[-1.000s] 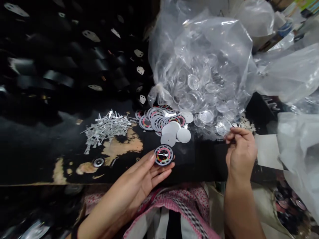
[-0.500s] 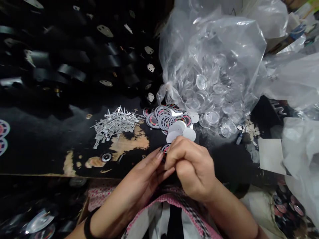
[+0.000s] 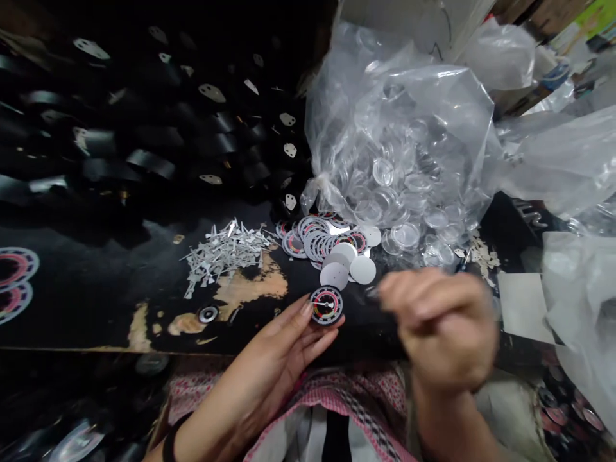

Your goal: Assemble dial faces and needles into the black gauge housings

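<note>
Between thumb and fingers, my left hand (image 3: 289, 337) holds a small round gauge (image 3: 326, 305), face up. Its dial is black with red and grey rings, and a white pointer lies across it. My right hand (image 3: 440, 321), smeared by motion, is off to the right, apart from the gauge. Its fingers are curled closed, and a small shiny tip shows beside them; I cannot make out what it is. Just beyond the gauge are several loose printed dials (image 3: 315, 237) and plain silver-grey discs (image 3: 362, 270). A heap of white pointers (image 3: 226, 250) lies to the left.
A clear plastic bag (image 3: 399, 128) spills transparent round covers (image 3: 404, 236) at the back right. Many dark cylindrical parts (image 3: 151, 165) fill the back left. A small ring-shaped part (image 3: 208, 314) lies near the worn front edge; a white card (image 3: 525, 308) is at right.
My right hand has moved away from the gauge to the right, uncovering its dial and pointer. My left hand still holds the gauge in about the same place.
</note>
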Demonstrator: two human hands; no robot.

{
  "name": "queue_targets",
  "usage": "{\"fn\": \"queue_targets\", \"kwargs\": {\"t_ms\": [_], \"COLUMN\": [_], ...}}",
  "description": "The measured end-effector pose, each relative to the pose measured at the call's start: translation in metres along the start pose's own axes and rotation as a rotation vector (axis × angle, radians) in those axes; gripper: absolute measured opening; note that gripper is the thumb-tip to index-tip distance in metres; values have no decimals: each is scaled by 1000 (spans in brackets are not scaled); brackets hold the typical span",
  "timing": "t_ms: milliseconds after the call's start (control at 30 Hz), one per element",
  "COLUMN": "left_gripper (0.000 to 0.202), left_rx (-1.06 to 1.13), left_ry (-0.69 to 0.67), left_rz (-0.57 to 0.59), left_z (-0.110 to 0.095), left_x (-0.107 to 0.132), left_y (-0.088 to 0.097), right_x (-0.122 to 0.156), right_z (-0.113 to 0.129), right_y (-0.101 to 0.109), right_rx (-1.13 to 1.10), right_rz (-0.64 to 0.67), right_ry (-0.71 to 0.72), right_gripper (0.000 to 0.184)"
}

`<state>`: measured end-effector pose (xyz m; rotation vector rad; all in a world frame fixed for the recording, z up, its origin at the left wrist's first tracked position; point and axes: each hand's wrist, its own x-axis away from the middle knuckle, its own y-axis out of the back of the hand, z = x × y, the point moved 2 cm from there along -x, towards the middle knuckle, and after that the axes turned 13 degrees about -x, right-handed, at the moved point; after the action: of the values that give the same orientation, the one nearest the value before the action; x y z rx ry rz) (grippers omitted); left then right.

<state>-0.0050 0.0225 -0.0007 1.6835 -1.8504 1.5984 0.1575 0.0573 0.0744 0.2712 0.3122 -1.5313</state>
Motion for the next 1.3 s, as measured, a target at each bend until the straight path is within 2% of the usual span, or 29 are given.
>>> {"fn": "queue_targets", "kwargs": {"t_ms": [33,67,133,233,300,367,433,467,500,567,633,667,800,900,1033,1100,1167,1233,1300], "left_gripper": [36,40,41,38,36,36,36,35,35,33,33,34,41,41,38,41,45,48,49], "left_rx": [14,29,45,23,-12,-58,-109,-134,-158,-206,-251,-274,-307,-225,-194,-228,-235,-201,-168], "left_ry": [11,18,19,-6,-67,-146,-224,-252,-271,-279,-283,-287,-285,-235,-236,-244,-253,-284,-303], "left_rz": [-17,-30,-40,-37,-45,-83,-131,-146,-150,-139,-131,-127,-151,-207,-211,-215,-243,-290,-302], "left_z": [1,2,4,7,6,3,0,-1,-2,-2,-2,-2,-1,3,4,1,-4,-9,-10], "left_x": [-1,-1,-3,-3,0,3,6,8,9,10,10,10,6,4,-1,-3,-4,-4,-4], "left_y": [1,3,5,7,6,4,3,2,2,5,10,13,21,20,18,17,15,12,9], "right_x": [1,2,8,18,23,25,23,21,19,14,10,8,2,1,-1,-6,-19,-40,-65], "right_z": [-1,-4,-18,-35,-34,-20,0,8,13,13,7,2,-14,-17,-15,-15,-18,-27,-41], "right_y": [20,39,77,120,131,124,98,80,60,18,-12,-22,-37,-43,-46,-41,-30,-14,1], "right_rx": [-40,-58,-29,31,172,484,770,808,773,657,669,710,873,893,863,762,645,676,881], "right_rz": [-152,-250,-377,-470,-471,-444,-344,-247,-84,309,495,533,570,546,475,517,527,385,180], "right_ry": [73,91,34,-42,-58,2,123,173,161,49,43,70,193,189,-28,-147,-190,-165,-133], "right_gripper": [18,18,17,13,14,16,15,15,15,13,13,15,21,19,15,11,12,14,21]}}
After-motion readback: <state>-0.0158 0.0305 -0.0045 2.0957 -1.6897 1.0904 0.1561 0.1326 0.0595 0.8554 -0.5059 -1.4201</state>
